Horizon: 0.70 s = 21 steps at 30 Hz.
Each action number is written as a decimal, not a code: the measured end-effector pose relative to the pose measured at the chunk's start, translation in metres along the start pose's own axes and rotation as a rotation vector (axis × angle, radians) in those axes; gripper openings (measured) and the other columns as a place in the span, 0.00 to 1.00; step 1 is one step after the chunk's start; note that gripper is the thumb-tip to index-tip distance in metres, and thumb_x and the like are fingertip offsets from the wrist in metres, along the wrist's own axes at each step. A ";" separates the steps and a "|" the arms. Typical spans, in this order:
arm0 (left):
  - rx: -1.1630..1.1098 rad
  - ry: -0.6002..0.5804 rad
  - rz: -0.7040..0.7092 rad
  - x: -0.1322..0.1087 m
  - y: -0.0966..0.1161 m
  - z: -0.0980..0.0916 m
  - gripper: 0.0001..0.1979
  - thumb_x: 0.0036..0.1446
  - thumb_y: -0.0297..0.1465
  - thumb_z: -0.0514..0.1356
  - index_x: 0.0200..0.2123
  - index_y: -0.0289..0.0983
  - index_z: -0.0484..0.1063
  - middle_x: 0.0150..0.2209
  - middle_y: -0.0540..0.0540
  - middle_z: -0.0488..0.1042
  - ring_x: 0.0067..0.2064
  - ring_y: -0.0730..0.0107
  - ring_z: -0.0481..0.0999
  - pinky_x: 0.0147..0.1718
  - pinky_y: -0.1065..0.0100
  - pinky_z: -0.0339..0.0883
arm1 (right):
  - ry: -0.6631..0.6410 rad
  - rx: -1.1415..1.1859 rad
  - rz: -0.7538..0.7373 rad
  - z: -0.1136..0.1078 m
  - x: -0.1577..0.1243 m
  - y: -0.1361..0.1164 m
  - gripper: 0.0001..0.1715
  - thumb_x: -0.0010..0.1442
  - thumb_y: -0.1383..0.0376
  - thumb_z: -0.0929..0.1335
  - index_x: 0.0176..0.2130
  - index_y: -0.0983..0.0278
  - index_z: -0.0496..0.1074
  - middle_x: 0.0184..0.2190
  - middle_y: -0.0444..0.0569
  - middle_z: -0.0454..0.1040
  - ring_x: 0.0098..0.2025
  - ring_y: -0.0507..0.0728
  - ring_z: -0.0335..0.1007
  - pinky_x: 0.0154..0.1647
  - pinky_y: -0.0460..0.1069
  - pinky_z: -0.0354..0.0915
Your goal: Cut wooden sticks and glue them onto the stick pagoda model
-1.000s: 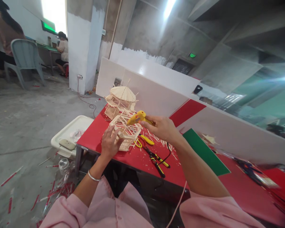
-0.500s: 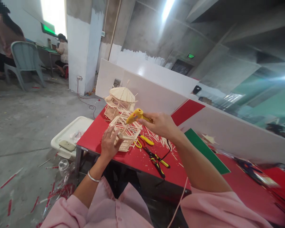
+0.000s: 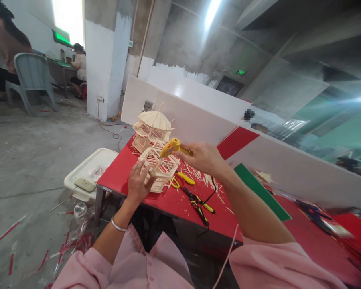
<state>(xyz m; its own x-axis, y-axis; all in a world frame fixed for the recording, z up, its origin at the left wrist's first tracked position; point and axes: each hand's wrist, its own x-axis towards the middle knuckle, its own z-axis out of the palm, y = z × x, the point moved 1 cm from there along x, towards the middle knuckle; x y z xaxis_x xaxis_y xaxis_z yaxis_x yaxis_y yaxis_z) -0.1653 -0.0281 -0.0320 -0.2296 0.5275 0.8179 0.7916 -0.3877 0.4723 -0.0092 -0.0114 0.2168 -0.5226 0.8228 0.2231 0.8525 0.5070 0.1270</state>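
My right hand [image 3: 203, 158] is wrapped round the handle of a yellow hot glue gun [image 3: 170, 147], its nozzle pointing down at a wooden stick frame [image 3: 165, 170]. My left hand [image 3: 138, 182] grips the near left side of that frame, thumb at the front and fingers over the top. Whether the nozzle touches a stick is too small to tell. Directly behind stands a pavilion model [image 3: 153, 122] of thin sticks with a conical roof. Yellow-and-black pliers [image 3: 198, 202] and another yellow-handled tool [image 3: 185, 178] lie right of the frame on the red table [image 3: 114, 170].
Loose sticks [image 3: 209, 180] are scattered behind the pliers. A green board [image 3: 260, 192] lies to the right, and a white partition [image 3: 192, 116] runs along the back. The white lidded bin [image 3: 92, 162] stands left of the table. Two people sit at the far left.
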 end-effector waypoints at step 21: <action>0.001 0.011 0.024 0.001 0.000 -0.001 0.21 0.61 0.40 0.61 0.54 0.37 0.72 0.61 0.33 0.69 0.62 0.48 0.67 0.59 0.48 0.65 | 0.033 -0.050 -0.023 0.000 0.001 -0.002 0.27 0.64 0.43 0.61 0.44 0.54 0.80 0.23 0.46 0.74 0.26 0.55 0.64 0.26 0.48 0.48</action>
<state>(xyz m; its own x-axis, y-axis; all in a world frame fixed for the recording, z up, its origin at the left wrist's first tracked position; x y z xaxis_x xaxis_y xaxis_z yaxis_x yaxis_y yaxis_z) -0.1659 -0.0289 -0.0310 -0.2162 0.5098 0.8327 0.7974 -0.4000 0.4519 -0.0114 -0.0117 0.2170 -0.5425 0.8016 0.2512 0.8399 0.5120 0.1800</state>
